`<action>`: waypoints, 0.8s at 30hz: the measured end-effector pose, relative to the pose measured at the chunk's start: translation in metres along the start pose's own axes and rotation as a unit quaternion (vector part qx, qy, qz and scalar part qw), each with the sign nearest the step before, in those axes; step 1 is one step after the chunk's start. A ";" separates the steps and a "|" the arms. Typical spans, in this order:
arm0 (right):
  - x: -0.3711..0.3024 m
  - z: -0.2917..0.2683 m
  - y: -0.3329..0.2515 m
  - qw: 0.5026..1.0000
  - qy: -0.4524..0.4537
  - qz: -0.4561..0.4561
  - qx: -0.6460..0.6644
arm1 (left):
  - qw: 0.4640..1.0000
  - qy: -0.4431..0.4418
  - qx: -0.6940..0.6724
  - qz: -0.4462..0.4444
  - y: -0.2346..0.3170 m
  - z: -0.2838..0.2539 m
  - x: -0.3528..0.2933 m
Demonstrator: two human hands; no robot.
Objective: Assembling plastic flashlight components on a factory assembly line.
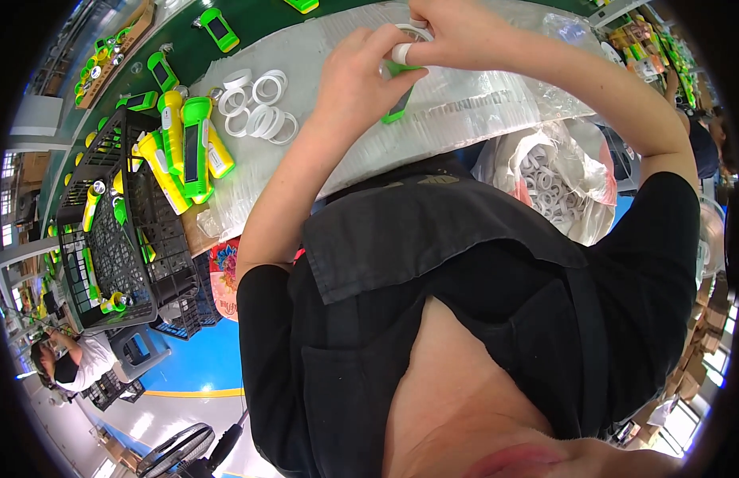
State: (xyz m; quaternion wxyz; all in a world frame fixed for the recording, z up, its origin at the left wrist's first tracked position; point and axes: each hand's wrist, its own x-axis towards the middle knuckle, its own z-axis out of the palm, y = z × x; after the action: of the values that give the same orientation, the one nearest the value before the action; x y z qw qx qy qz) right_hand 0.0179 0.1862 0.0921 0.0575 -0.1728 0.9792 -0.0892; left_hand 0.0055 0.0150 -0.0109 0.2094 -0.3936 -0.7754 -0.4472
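My left hand (pixel 355 80) is wrapped round a green flashlight (pixel 396 110) with a dark panel on its side, at the top middle over the covered table. My right hand (pixel 461 38) is closed at the flashlight's round head, its fingers gripping a white ring (pixel 415 33) there. A small white band (pixel 400 53) shows by the right hand's fingertip; whether it is part of the ring I cannot tell. Left of my left hand lie several loose white rings (pixel 264 119). Beyond them, several yellow and green flashlights (pixel 196 147) lie piled beside a black crate.
The black plastic crate (pixel 158 267) stands at the left with a few flashlights inside. Plastic sheeting (pixel 465 111) covers the table. An open bag (pixel 561 171) of white rings sits below the table's front edge. More flashlights (pixel 218 30) lie on the green surface behind.
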 end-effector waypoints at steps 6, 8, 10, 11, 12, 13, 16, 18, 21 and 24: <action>0.001 -0.012 0.027 0.958 -0.093 -0.256 0.087 | 0.998 0.019 -0.002 0.060 0.001 0.002 0.000; -0.001 -0.010 0.018 0.962 -0.044 -0.263 0.065 | 0.999 0.002 0.025 0.041 0.003 0.003 -0.002; -0.001 -0.001 0.006 0.999 0.023 -0.035 -0.009 | 0.999 0.003 0.047 0.019 0.003 0.004 0.002; 0.001 0.005 0.007 0.998 0.048 -0.013 -0.045 | 0.999 0.018 0.033 0.039 0.000 0.007 0.003; 0.003 0.001 0.008 0.998 0.048 -0.012 -0.045 | 0.999 0.017 0.032 0.040 -0.001 0.007 0.004; 0.008 -0.011 0.001 0.997 -0.025 0.014 -0.076 | 0.999 0.005 0.034 0.015 -0.001 0.005 0.006; 0.004 -0.011 0.016 0.998 -0.007 -0.062 -0.027 | 1.000 -0.005 0.020 -0.012 -0.005 0.002 0.006; 0.008 -0.008 0.034 0.947 0.063 -0.287 0.129 | 1.000 -0.002 0.001 -0.011 -0.008 0.006 0.008; 0.006 -0.007 0.011 0.998 -0.038 -0.030 -0.043 | 1.000 0.000 -0.008 0.005 -0.007 0.007 0.003; 0.014 -0.032 -0.011 0.989 -0.112 0.039 -0.093 | 1.000 0.014 -0.005 -0.005 -0.008 0.002 0.002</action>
State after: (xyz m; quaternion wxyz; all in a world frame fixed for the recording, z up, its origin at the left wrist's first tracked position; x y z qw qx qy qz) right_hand 0.0037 0.1759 0.1239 0.1544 -0.1478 0.9766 0.0241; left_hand -0.0019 0.0153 -0.0146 0.2159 -0.3844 -0.7722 -0.4575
